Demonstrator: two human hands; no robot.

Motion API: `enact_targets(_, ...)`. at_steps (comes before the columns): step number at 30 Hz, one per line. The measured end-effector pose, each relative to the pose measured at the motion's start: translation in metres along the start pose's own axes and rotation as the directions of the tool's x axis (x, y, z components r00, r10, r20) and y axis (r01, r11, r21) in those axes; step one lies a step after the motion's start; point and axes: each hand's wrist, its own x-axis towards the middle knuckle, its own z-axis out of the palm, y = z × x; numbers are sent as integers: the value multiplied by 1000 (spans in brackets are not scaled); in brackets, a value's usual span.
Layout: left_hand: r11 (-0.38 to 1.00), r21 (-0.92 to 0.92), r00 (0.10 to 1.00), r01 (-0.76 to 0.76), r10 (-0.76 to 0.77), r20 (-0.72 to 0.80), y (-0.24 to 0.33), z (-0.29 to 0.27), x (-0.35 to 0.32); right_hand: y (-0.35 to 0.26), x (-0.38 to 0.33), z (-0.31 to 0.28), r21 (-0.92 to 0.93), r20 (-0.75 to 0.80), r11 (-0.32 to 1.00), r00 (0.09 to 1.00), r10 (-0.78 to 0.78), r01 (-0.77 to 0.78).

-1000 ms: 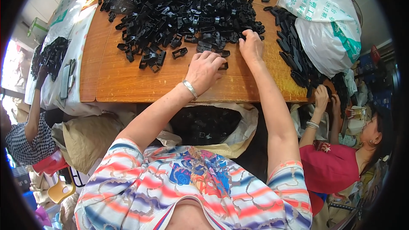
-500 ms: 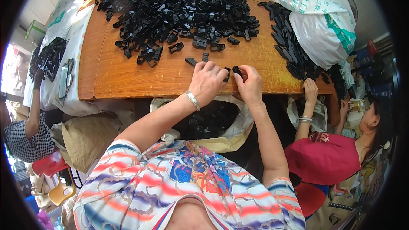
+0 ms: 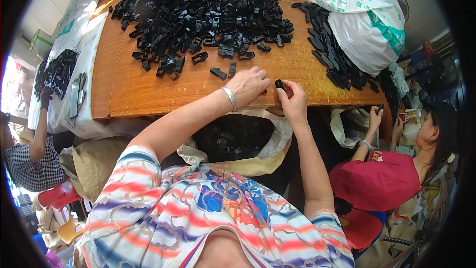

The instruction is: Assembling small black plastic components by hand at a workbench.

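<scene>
Now drawn back from the heap of black plastic clips [image 3: 208,17], the right hand [image 3: 294,101] pinches a small black piece [image 3: 279,84] near the wooden table's [image 3: 163,92] front edge, beside the left hand [image 3: 247,84], whose curled fingers hide whether they grip anything.

Wooden table [image 3: 148,94] heaped with black plastic parts [image 3: 203,17].
The right hand [image 3: 295,103] pinches one black piece [image 3: 279,84]; the left hand [image 3: 246,84] is curled just beside it.
</scene>
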Motion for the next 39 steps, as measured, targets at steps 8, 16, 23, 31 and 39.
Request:
enact_targets(8,986,-148,962,79,-115,-249,-11,6,-27,-24,-10,1,50,41,997,997,-69,67)
enact_targets(16,985,16,967,169,-163,-196,-40,-7,-46,-29,-14,13,78,95,991,989,-113,106)
enact_targets(23,932,-312,937,186,-263,-227,-24,2,-44,-44,2,23,30,127,964,956,-266,264)
enact_targets(31,908,-321,919,268,-341,-199,-29,6,-48,-42,18,39,-82,255,887,870,-423,455)
enact_targets(39,894,-319,917,315,-373,-140,-33,2,-46,-48,8,42,-240,257,756,791,-556,609)
